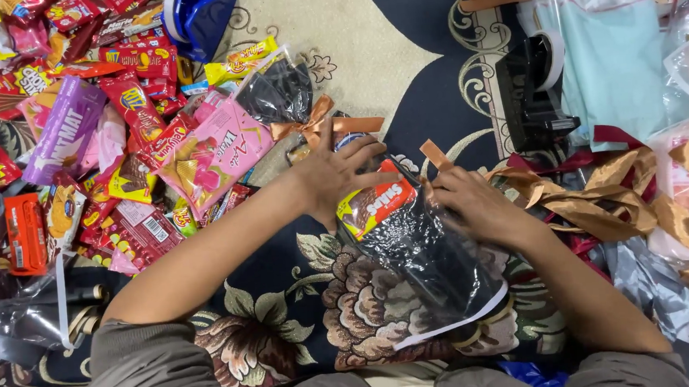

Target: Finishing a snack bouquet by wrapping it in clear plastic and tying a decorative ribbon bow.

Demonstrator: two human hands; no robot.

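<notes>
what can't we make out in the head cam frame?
- Right hand: fingertips blurred and behind the clear bag; grip unclear.
- Left hand: palm side hidden, facing down on the bag.
- Bag contents: glare hides all but one snack pack.
- Snack pile: cut off by left and top edges.
</notes>
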